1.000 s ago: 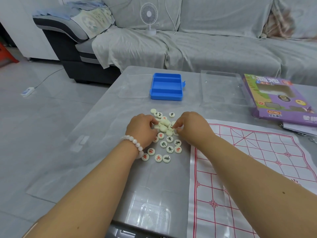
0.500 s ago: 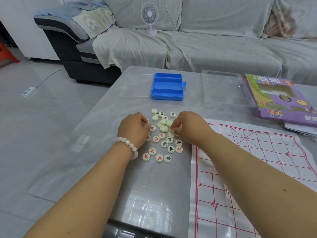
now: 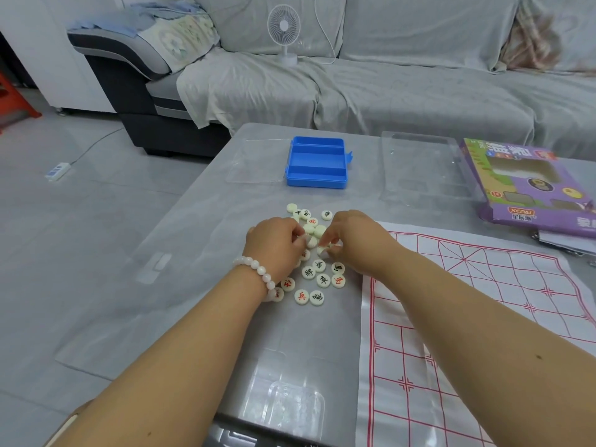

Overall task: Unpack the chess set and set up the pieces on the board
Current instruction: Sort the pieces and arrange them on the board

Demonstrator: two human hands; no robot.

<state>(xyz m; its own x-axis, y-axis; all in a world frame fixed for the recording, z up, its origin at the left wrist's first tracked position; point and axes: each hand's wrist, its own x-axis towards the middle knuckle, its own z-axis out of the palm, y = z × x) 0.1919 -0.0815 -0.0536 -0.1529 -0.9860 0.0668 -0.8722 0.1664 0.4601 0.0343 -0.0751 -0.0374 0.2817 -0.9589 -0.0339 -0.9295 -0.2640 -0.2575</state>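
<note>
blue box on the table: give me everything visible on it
The blue box looks like moulded plastic: a shallow rectangular tray split by two ridges into three long compartments, all empty as far as the view shows. A small tab sticks out of its right side. It lies flat and open side up at the far middle of the table, beyond the piece pile. A clear plastic lid lies against its left edge. Neither hand touches it.

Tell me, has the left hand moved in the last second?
Yes. The left hand pulled back left, away from the pile of pieces, then returned to it, judged against the blue box.
</note>
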